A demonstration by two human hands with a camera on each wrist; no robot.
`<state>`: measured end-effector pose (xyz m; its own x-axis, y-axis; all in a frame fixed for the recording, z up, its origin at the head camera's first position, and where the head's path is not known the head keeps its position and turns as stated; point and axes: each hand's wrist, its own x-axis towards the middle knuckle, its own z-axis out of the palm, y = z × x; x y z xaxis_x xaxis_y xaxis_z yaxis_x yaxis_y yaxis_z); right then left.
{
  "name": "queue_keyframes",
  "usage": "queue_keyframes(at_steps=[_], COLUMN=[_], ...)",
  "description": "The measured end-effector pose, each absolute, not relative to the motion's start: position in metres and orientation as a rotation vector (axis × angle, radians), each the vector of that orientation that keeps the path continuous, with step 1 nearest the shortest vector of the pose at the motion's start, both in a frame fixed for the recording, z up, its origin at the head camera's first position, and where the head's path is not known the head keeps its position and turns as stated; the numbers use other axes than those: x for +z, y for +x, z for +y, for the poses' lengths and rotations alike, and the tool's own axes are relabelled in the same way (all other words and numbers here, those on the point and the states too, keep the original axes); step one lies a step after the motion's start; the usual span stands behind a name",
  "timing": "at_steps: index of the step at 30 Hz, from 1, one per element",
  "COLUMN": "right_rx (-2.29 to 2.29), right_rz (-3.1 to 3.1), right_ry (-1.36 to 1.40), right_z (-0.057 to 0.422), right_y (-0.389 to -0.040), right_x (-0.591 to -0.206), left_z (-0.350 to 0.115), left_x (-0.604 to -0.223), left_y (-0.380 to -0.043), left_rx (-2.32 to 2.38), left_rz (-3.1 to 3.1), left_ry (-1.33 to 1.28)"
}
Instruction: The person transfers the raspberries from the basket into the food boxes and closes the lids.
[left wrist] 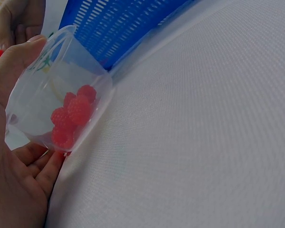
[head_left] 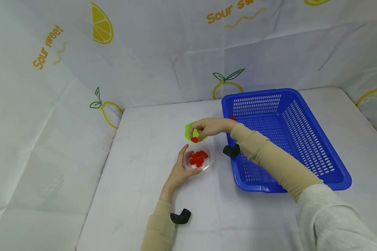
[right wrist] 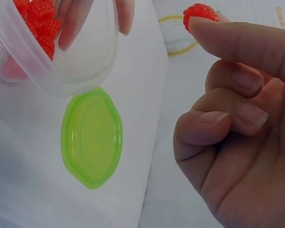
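My left hand (head_left: 178, 173) holds a clear plastic container (left wrist: 35, 102) on the white-covered table, thumb on one side and fingers round the other. Several red raspberries (head_left: 199, 158) lie in it. Above the container's far side, my right hand (head_left: 212, 127) pinches one raspberry (right wrist: 198, 17) between thumb and index finger, with its other fingers curled in. Just beyond the container lies a light green lid (right wrist: 91, 140), partly covered by the right hand in the head view.
A large blue slotted basket (head_left: 325, 146) stands to the right, under my right forearm. A bit of red (head_left: 233, 118) shows inside its left rim. Black wrist-camera mounts (head_left: 180, 216) stick out from both forearms. A lemon-printed white cloth (head_left: 163, 62) hangs behind the table.
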<state>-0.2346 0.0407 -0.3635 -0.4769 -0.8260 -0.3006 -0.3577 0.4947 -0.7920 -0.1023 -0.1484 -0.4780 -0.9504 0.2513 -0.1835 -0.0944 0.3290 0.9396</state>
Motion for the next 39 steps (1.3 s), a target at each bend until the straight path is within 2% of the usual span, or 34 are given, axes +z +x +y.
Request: queue_keyframes(at_steps=[6,26,39], right_rx=[-0.784,-0.587,-0.568], right_rz=[2.041,2.076,2.081], right_ry=[-0.968,-0.880,-0.871], right_z=[0.029,0.010,0.010], right_y=[-0.240,-0.238,-0.239], right_x=[-0.373,-0.400,-0.402], left_z=[-0.150,-0.150,-0.148], left_x=[-0.492,-0.490,-0.479], left_y=[-0.105,-0.106,-0.104], left_rx=[1.694,1.626,1.582], left_rz=[2.320,2.383,2.360], left_ry=[0.147,0.079,0.066])
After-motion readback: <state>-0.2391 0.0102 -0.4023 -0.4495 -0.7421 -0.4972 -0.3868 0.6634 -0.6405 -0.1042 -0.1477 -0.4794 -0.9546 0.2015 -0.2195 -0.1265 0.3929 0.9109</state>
